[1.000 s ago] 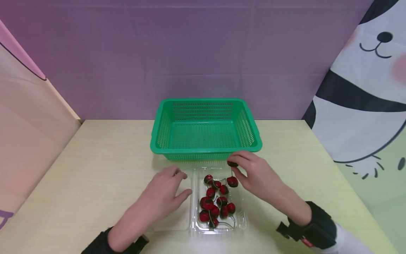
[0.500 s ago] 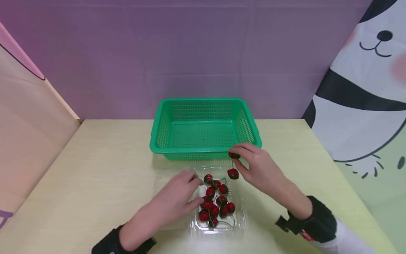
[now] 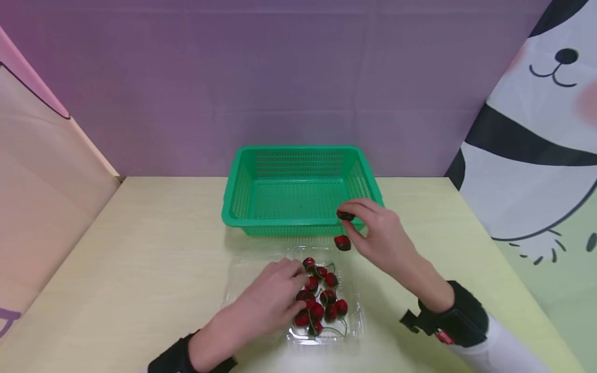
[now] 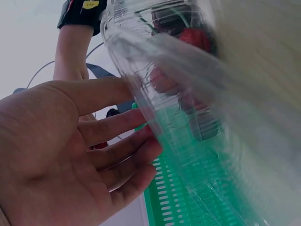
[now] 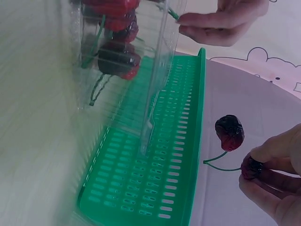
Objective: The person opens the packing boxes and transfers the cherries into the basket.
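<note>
Staged recording booth: cloth backdrops [image 3: 298, 77] enclose a bare table [image 3: 140, 248]

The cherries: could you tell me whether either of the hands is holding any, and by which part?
The right hand pinches the upper cherry of a stem-joined pair; the lower cherry dangles. The left hand holds none.

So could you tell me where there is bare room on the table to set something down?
Bare table lies left of the green basket and right of the clear tray. Between basket and tray it is crowded: the right hand dangles cherries there.

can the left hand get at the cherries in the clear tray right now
Probably yes: the left hand already lies over the open clear tray, fingertips on the cherries, with no lid between. The right hand is off by the green basket.
</note>
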{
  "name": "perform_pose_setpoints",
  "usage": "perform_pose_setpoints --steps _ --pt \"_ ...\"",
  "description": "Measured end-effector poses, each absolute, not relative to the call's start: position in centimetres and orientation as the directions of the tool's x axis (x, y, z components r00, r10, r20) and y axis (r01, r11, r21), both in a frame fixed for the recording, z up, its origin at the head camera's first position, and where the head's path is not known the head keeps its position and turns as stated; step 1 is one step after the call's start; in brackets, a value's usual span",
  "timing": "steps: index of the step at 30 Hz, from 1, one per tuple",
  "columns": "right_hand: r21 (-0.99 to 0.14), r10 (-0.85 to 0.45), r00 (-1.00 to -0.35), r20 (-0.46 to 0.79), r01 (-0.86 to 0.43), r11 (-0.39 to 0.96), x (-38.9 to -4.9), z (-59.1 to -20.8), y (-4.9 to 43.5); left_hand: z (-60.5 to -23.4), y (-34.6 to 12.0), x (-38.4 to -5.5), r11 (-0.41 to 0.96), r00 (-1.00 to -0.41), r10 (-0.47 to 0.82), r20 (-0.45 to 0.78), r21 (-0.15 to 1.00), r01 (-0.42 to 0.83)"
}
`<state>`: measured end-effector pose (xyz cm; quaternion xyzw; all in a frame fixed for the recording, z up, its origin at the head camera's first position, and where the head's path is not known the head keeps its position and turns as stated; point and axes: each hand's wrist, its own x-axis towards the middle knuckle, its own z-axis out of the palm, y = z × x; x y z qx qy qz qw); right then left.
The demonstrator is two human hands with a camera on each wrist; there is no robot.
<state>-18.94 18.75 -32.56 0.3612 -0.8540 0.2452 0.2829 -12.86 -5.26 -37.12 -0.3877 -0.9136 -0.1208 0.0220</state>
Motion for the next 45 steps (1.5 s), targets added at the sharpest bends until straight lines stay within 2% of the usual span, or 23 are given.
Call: perform_pose_setpoints --steps 3,9,11,23,34,45 --pt "-0.225 -0.468 -0.584 0.663 -0.752 0.619 -19.2 -32.5 18.9 -37.2 -5.0 -12.8 0.654 -0.682 0.719 0.131 0.205 0.728" --pt "-0.225 -0.445 -0.580 0.683 -0.746 0.627 -19.8 -32.6 19.3 -37.4 -4.6 -12.8 0.576 -0.600 0.788 0.137 0.178 0.797" --pt "-0.213 -0.438 -0.573 0.692 -0.743 0.635 -20.0 -32.5 19.4 -37.4 -4.5 -12.7 0.566 -0.589 0.796 0.141 0.170 0.807" --pt "-0.224 -0.392 -0.583 0.711 -0.717 0.660 -21.4 -32.2 19.7 -37.4 -4.0 -12.4 0.632 -0.654 0.752 0.083 0.191 0.751" --pt "-0.233 -0.358 -0.594 0.721 -0.694 0.681 -22.4 -32.1 20.2 -37.4 -4.1 -12.7 0.618 -0.630 0.770 0.097 0.131 0.775" --pt "-0.279 -0.300 -0.609 0.734 -0.674 0.684 -23.4 -32.1 20.4 -37.8 -4.0 -12.7 0.600 -0.613 0.785 0.087 0.137 0.788"
